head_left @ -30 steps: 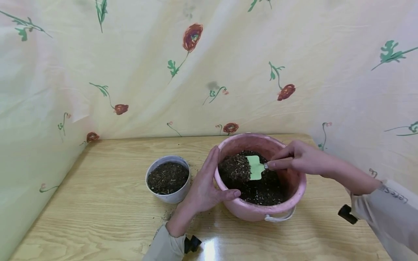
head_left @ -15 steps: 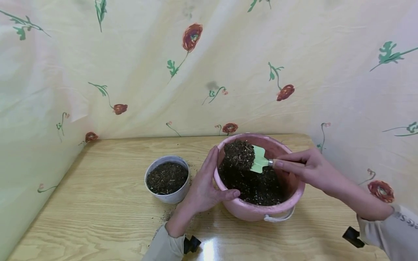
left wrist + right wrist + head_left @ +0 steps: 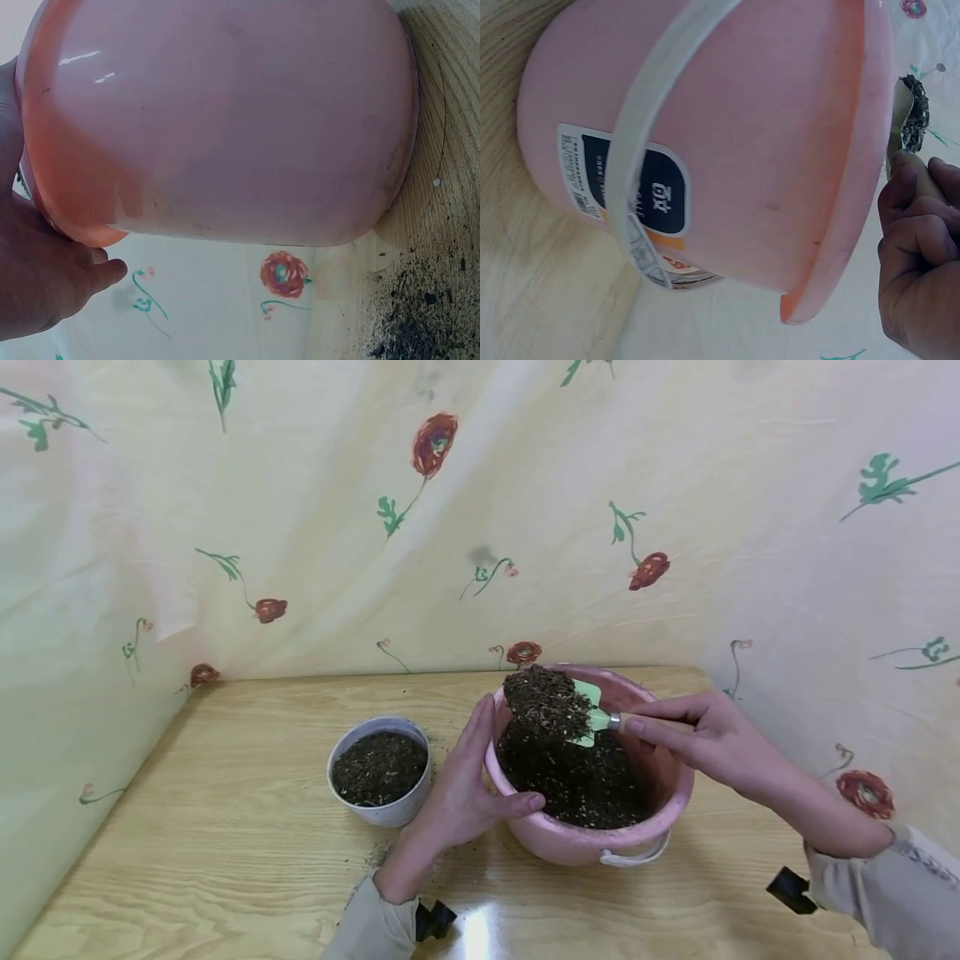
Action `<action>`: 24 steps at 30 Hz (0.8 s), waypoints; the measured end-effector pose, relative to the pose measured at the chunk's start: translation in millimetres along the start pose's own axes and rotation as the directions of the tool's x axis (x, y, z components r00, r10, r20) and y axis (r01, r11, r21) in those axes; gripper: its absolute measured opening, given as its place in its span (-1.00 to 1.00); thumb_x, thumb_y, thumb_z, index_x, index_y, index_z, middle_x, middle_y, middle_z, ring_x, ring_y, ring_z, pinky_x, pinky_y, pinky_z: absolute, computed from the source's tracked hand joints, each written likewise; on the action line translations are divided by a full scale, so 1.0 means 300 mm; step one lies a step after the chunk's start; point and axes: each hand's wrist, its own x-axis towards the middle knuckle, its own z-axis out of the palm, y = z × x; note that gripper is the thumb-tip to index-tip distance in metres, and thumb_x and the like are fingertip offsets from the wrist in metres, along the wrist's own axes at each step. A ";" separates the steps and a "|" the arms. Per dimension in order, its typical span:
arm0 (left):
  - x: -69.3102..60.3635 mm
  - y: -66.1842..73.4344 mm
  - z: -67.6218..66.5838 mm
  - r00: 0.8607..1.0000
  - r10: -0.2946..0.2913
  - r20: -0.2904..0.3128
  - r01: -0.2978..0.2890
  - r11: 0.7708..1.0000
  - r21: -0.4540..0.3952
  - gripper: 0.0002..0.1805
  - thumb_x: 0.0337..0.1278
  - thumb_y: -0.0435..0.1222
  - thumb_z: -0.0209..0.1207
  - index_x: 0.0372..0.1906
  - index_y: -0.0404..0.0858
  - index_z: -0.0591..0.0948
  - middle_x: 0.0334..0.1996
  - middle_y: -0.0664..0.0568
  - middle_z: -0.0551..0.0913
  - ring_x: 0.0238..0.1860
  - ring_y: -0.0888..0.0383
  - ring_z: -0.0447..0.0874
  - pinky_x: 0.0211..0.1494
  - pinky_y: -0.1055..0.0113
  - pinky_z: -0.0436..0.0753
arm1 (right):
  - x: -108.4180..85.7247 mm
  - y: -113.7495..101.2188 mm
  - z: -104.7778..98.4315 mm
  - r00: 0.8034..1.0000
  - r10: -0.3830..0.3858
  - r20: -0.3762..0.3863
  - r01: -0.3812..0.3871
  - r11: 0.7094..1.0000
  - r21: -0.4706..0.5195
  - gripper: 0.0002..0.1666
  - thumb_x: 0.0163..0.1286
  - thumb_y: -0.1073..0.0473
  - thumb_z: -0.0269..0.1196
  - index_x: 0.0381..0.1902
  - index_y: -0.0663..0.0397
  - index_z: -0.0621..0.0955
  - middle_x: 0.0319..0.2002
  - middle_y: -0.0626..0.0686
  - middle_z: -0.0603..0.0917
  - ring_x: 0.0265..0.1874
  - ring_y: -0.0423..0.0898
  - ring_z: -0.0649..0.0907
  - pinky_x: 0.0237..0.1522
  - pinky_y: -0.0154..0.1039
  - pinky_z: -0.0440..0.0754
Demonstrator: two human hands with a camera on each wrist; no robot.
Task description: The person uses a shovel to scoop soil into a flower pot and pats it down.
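A pink bucket (image 3: pixel 558 843) partly filled with dark potting soil (image 3: pixel 577 785) stands right of centre. My left hand (image 3: pixel 461 797) holds its rim at the left, thumb over the edge and fingers along the outside. In the left wrist view, that hand (image 3: pixel 45 262) is at the rim. My right hand (image 3: pixel 708 735) grips the wooden handle of a hand trowel (image 3: pixel 588 727) with a light green blade. A heap of soil (image 3: pixel 547 702) on the blade is over the far left part of the bucket. The right wrist view shows curled fingers (image 3: pixel 922 240) around the handle.
Left of the bucket stands a small white pot (image 3: pixel 390 814) with soil in it. Loose soil crumbs (image 3: pixel 420 322) lie on the wooden table (image 3: pixel 225 827). The bucket's white handle (image 3: pixel 641 127) hangs down its side. A flowered cloth (image 3: pixel 330 527) hangs behind the table.
My right hand has raised the soil-laden trowel from low in the bucket to about rim height and shifted the heap slightly away. My left hand stays on the rim.
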 end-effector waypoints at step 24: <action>-0.117 -0.037 -0.233 0.978 -0.066 -0.197 0.113 0.965 0.238 0.37 -0.26 -0.12 0.55 0.55 -0.08 -0.21 0.53 -0.08 -0.17 0.49 -0.12 -0.10 0.41 -0.18 0.14 | 0.203 -0.144 0.060 0.974 -0.099 0.203 0.087 0.994 0.068 -0.75 0.41 0.04 0.21 -0.06 -0.11 0.74 0.09 -0.12 0.66 -0.06 -0.20 0.64 -0.34 -0.36 0.58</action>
